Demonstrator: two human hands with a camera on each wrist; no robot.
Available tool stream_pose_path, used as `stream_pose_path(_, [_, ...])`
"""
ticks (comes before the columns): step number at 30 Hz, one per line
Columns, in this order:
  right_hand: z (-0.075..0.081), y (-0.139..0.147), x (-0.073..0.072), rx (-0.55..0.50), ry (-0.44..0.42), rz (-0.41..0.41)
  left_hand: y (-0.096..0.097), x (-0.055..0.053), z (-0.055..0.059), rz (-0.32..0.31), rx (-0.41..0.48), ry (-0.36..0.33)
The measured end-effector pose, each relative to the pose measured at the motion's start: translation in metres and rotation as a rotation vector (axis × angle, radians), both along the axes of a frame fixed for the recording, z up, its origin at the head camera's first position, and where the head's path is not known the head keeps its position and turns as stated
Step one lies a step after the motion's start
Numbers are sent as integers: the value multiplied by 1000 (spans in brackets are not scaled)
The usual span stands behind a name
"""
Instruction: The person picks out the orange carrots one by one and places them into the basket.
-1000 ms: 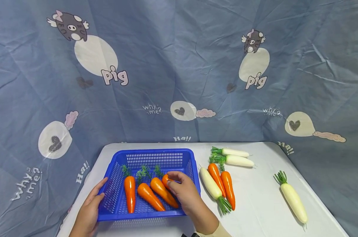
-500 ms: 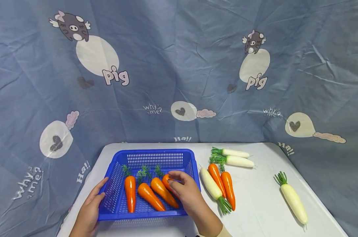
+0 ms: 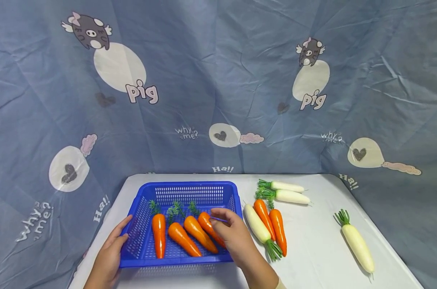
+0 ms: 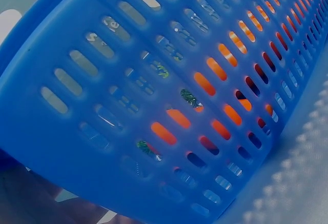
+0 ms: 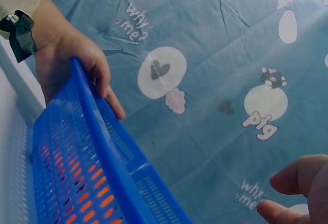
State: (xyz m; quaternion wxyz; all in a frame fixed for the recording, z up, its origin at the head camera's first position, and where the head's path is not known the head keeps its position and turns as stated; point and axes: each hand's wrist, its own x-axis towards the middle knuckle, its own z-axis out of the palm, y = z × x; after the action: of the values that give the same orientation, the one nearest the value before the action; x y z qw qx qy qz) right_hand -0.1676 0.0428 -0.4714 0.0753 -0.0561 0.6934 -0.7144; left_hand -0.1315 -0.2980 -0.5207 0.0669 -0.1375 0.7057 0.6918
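My left hand (image 3: 109,255) grips the left rim of a blue plastic basket (image 3: 175,262), with thumb and fingers on either side of its edge in the right wrist view. Inside, several orange carrots (image 3: 159,235) with green tops lie side by side. My right hand (image 3: 236,235) hovers over the basket's right part, thumb and fingertips parted and holding nothing. Just left of those fingertips is the rightmost carrot (image 3: 208,224), its lower end partly behind the hand. Through the slots in the left wrist view, more orange carrot surface (image 4: 205,83) shows.
Right of the basket lie a white radish (image 3: 257,224) and two carrots (image 3: 278,230) close together. Two more white radishes (image 3: 292,196) lie behind them, and a single radish (image 3: 358,248) lies near the right edge of the white table (image 3: 312,265). A blue printed curtain (image 3: 189,80) surrounds the table.
My right hand has drawn off the rightmost carrot, shifting slightly right, so more of that carrot shows. The left hand stays on the basket's rim.
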Motion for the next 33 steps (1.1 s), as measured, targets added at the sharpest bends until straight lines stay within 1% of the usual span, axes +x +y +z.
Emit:
stream_pose_path(5, [3,6,5,-11,43,4,0,-1,0,8,15,-4])
stream_pose_path(8, [3,10,5,-2,62,2,1,-2,1,15,29,6])
stream_pose_path(13, [-1,18,2,17,79,-35,2,-2,0,17,18,17])
stream_pose_path(17, [-2,25,1,35,105,-66,1,-1,-1,13,7,11])
stream_pose_path(23, [1,36,0,45,116,-113,0,1,1,-8,-34,0])
stream_pose_path(29, [1,44,-2,37,119,-147,0,1,1,-2,-25,-3])
stream_pose_path(33, [-3,49,-5,41,112,-163,0,1,0,1,-11,4])
